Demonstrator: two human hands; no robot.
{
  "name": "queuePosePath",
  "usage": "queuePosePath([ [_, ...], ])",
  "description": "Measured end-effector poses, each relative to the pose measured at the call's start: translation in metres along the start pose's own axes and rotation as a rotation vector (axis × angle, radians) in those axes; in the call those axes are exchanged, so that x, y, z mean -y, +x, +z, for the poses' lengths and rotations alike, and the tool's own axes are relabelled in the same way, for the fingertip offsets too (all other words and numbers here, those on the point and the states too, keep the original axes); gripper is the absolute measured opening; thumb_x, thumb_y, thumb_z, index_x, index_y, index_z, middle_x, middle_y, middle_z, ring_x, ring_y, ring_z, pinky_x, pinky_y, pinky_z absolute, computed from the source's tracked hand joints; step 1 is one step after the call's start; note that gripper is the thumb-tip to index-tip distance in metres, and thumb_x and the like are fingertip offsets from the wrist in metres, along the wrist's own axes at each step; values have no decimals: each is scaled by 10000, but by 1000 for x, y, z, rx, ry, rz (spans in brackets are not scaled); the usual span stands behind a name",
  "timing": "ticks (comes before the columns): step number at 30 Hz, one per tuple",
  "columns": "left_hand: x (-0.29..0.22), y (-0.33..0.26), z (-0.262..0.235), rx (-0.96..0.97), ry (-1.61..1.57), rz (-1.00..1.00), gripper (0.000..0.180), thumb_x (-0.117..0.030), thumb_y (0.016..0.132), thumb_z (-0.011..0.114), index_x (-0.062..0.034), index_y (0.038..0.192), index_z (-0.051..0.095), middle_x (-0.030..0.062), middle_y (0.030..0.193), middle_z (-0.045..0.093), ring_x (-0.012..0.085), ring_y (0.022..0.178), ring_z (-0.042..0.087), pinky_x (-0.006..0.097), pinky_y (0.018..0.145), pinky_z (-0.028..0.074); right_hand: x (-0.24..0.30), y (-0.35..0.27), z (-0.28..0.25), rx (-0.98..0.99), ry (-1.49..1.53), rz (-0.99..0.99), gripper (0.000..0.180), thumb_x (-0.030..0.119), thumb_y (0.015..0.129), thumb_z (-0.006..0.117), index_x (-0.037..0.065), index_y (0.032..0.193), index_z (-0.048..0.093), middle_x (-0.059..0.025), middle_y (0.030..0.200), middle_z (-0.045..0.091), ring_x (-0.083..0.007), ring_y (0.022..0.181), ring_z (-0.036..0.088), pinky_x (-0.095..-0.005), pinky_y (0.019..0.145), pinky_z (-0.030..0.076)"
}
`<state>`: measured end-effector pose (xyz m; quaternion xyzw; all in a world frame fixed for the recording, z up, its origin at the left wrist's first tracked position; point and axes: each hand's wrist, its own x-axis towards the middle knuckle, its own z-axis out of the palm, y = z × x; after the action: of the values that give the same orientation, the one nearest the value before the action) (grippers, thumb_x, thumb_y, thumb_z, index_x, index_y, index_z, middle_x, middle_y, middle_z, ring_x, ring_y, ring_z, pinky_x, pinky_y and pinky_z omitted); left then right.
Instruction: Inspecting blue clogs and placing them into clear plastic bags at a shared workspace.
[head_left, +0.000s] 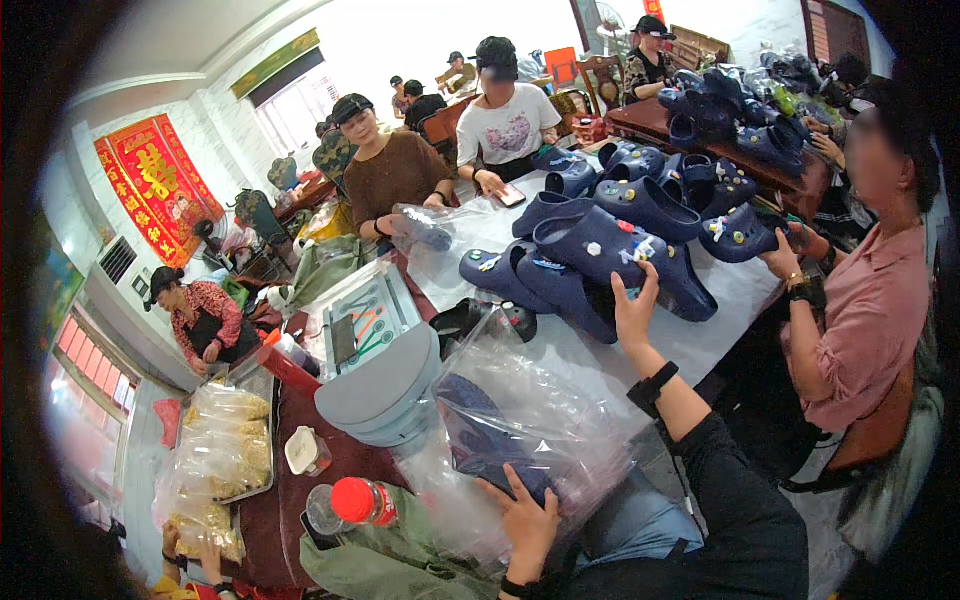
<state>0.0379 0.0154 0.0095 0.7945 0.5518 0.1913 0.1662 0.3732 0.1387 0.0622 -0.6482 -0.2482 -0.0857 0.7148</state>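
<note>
Spread over the lower end of a navy foam clog point(485, 425) inside a clear plastic bag point(580, 440), the fingers of my left hand point(522, 525) and its thumb grip it. Creased film hides part of this clog. My right hand point(638, 310) reaches forward to the pile, fingers apart, its fingertips at a navy clog point(590, 240) decorated with small coloured charms. More navy clogs point(570, 295) are heaped around it on the white-covered table point(440, 275). Beside the bag, a black clog point(465, 320) shows partly.
Grey curved sheets point(385, 400) are stacked left of the bag. A red-lidded jar point(362, 502) stands near a green cloth point(400, 560). Bags of yellowish pieces point(225, 440) lie on a tray. A co-worker in pink point(865, 310) holds a charmed clog point(738, 235) at right; others stand across.
</note>
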Motion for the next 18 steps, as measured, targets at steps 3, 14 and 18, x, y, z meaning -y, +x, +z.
queuePosePath([
  [3,-2,1,-3,-24,68,36,894,-329,810,593,-80,1483,59,394,1444,-70,582,1276,239,479,927,451,-4,1,1,-225,34,4,776,322,775,745,83,1366,303,-170,1353,348,-322,1252,332,-427,1051,269],
  [14,-14,-2,-7,35,-33,-24,904,-310,817,596,-40,1478,40,389,1451,-28,550,1329,153,498,1005,373,-19,30,-17,-216,295,128,818,88,727,766,124,1381,276,-138,1407,306,-277,1317,290,-365,1096,212],
  [18,-1,-7,5,-186,-276,-22,1048,-298,783,685,4,1457,-59,358,1471,-45,520,1360,86,483,1107,195,21,13,-45,-48,650,524,756,87,777,717,255,1372,280,-94,1329,375,-225,1117,468,-362,790,462],
])
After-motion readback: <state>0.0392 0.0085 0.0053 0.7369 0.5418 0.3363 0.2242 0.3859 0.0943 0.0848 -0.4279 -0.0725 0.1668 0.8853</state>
